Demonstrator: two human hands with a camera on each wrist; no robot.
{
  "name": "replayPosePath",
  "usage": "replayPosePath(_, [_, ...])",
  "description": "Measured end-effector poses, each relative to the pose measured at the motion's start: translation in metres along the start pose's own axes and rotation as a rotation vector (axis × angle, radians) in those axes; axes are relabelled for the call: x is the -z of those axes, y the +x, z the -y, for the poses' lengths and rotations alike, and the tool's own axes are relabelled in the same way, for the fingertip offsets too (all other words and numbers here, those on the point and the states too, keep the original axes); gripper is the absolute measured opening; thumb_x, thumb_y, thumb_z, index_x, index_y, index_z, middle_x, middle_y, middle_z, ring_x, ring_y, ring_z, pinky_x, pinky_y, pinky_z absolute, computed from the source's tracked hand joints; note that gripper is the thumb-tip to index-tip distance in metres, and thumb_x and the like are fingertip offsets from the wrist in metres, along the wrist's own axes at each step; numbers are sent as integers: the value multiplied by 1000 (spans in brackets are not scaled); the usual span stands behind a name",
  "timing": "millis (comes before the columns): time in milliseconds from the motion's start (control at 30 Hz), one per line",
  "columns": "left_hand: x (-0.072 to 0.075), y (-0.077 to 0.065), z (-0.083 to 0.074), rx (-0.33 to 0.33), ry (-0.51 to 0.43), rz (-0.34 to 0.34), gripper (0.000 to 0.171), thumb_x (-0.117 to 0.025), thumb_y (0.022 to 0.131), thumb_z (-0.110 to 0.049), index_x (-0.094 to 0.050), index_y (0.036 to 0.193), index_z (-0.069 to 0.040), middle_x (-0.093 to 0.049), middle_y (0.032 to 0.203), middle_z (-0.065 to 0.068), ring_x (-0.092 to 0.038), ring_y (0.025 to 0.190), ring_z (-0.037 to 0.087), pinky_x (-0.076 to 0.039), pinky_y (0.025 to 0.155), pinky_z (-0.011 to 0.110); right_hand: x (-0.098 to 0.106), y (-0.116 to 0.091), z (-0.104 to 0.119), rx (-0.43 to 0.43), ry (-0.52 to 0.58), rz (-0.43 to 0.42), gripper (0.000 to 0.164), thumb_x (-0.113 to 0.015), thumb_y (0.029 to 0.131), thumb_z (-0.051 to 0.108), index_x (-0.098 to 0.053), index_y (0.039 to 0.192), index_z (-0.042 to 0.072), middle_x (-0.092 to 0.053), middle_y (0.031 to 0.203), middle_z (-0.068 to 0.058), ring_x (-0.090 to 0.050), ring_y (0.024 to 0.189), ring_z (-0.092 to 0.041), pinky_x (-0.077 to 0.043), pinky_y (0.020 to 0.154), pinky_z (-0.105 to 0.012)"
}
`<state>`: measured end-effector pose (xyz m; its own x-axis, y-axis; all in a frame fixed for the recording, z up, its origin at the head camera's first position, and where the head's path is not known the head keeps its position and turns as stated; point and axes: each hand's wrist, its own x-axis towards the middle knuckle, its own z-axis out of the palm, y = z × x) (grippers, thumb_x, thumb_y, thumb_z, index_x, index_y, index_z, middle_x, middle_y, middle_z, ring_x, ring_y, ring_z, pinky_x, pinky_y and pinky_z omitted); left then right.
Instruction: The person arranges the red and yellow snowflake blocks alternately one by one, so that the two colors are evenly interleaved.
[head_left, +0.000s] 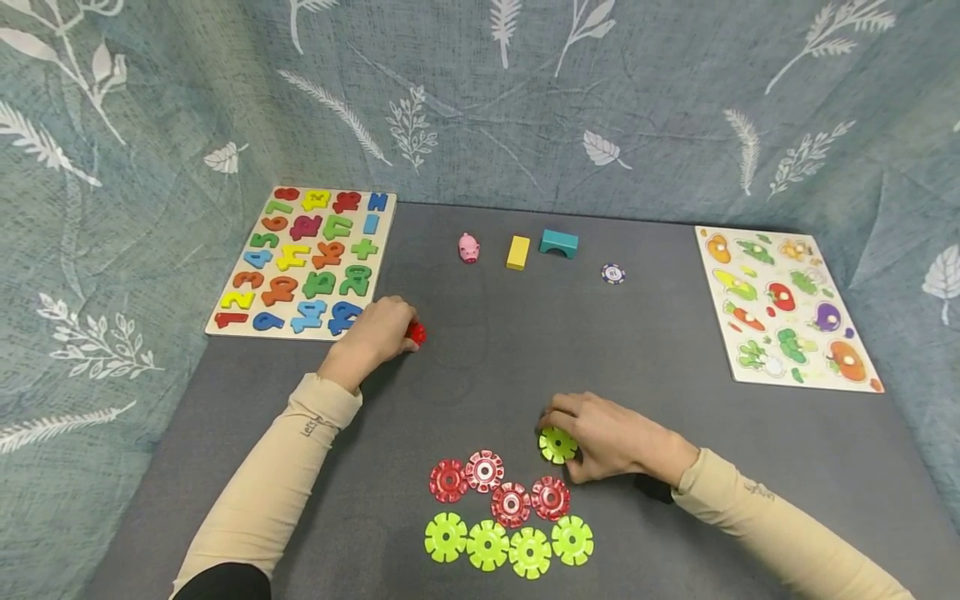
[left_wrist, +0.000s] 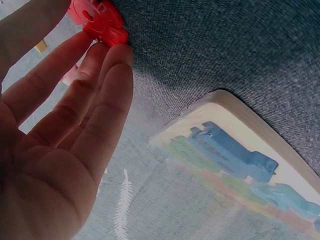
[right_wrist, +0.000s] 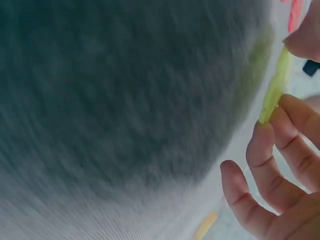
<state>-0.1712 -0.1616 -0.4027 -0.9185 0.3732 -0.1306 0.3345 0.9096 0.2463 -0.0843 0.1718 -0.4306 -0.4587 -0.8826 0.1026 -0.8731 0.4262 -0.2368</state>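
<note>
Beside the lower right corner of the number puzzle board, my left hand pinches a red notched disc. The left wrist view shows that red disc between thumb and fingertips. My right hand holds a yellow-green notched disc by its edge, thumb on one side and fingers on the other. In the right wrist view the green disc appears edge-on. Near the front lie several red discs in a zigzag, with a row of several green discs below them.
Along the back stand a pink toy pig, a yellow block and a teal arch block. A poker chip lies right of them. The vegetable puzzle board sits at the right. A patterned cloth hangs behind the table.
</note>
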Motion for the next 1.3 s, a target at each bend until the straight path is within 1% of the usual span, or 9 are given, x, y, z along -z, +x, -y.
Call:
replayPosePath(133, [-1,0,1,-3,-13,-14,29,-81,76,-14,-70,95,6,-63,86,17,-56,74,25,-49,71,39,8,10,-10,-64,14,-24,48,-74,64,22,-65,109,9,-59,101,0,-53,79,-7,-51,74,-31])
replayPosePath(267, [-1,0,2,-9,-20,-23,29,-81,76,-13,-69,94,6,-64,86,18,-56,73,25,-48,70,39,14,27,-19,-125,-7,-24,48,-75,67,23,-64,111,7,-60,102,-3,-53,80,-10,-51,75,-31])
replayPosePath(400, [-1,-2,3,-14,-8,-28,29,-82,76,-14,-70,94,6,-64,86,18,-56,73,25,-48,70,40,16,55,-26,-169,-2,-8,49,-75,68,24,-64,112,6,-60,102,-4,-55,80,-11,-51,73,-30])
replayPosePath(567, [0,-3,3,-17,2,-24,29,-82,76,-15,-70,94,5,-64,86,17,-55,75,24,-48,71,39,17,94,-36,-212,37,30,50,-76,69,25,-64,113,5,-60,105,-6,-56,79,-12,-51,72,-28])
replayPosePath(733, [0,-5,4,-28,5,-18,29,-81,77,-15,-70,95,5,-64,87,17,-55,76,25,-48,71,39,15,130,-45,-237,47,80,51,-75,72,27,-64,115,3,-61,110,-10,-58,83,-15,-52,76,-30])
replayPosePath(900, [-1,-5,5,-31,-10,-24,28,-81,76,-14,-70,94,4,-63,85,16,-54,74,24,-47,69,38,11,157,-49,-261,46,134,50,-75,73,28,-64,116,3,-60,111,-10,-57,84,-16,-52,78,-30])
replayPosePath(1067, [-2,-6,5,-19,-13,-29,27,-82,76,-14,-71,93,4,-62,83,14,-53,72,22,-46,68,36,8,177,-51,-274,48,169,50,-75,74,28,-64,116,3,-62,112,-11,-58,88,-18,-52,81,-31])
replayPosePath(1300, [-2,-4,5,-11,0,-23,30,-82,75,-16,-70,93,5,-62,84,15,-54,72,23,-47,68,38,2,197,-53,-272,20,192,50,-75,74,29,-65,116,3,-64,111,-10,-60,92,-18,-52,83,-31])
